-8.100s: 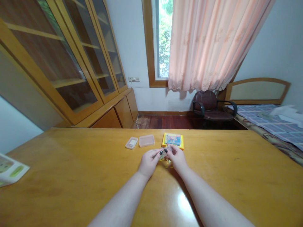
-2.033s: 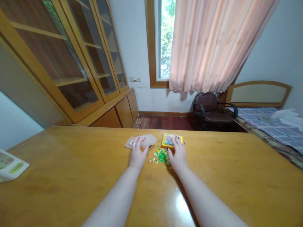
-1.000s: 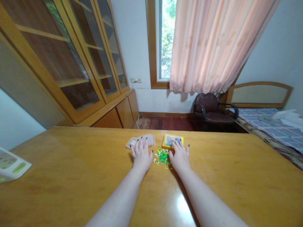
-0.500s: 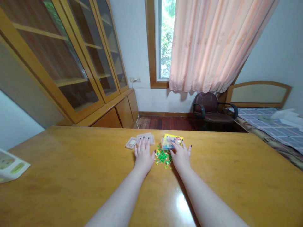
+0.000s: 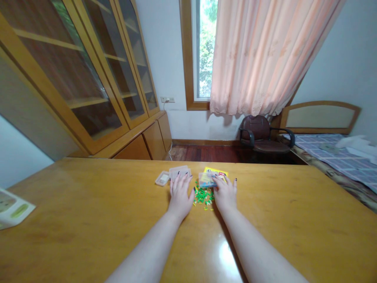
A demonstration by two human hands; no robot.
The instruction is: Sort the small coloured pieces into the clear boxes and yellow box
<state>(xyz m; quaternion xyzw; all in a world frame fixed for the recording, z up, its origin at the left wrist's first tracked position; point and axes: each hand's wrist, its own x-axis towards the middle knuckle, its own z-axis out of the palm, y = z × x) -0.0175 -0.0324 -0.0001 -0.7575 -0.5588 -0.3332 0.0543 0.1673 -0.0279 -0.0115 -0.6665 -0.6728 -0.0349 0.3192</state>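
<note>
Fingers stretched forward, my left hand [image 5: 180,198] lies open beside the pile of small green, yellow and white toy bricks [image 5: 203,195]. Its fingertips overlap the near edge of a clear plastic box [image 5: 179,171]; I cannot tell if they touch it. A smaller clear container [image 5: 161,178] with something pale inside sits to the left. On the other side of the bricks is my right hand [image 5: 226,196], also open, its fingers over a clear plastic case [image 5: 206,180] with blue pieces showing. Behind that case lies a yellow printed packet [image 5: 215,171], partly covered by the case and fingers.
Everything lies near the far edge of a glossy wooden table [image 5: 279,220]. A white power strip [image 5: 14,208] stands at the left edge. Beyond are a glass-fronted cabinet [image 5: 126,127], a brown armchair [image 5: 257,133] and a bed [image 5: 321,145].
My left hand has shifted slightly right, towards the bricks. The fingers of my right hand have drawn a little closer together. The view has moved slightly.
</note>
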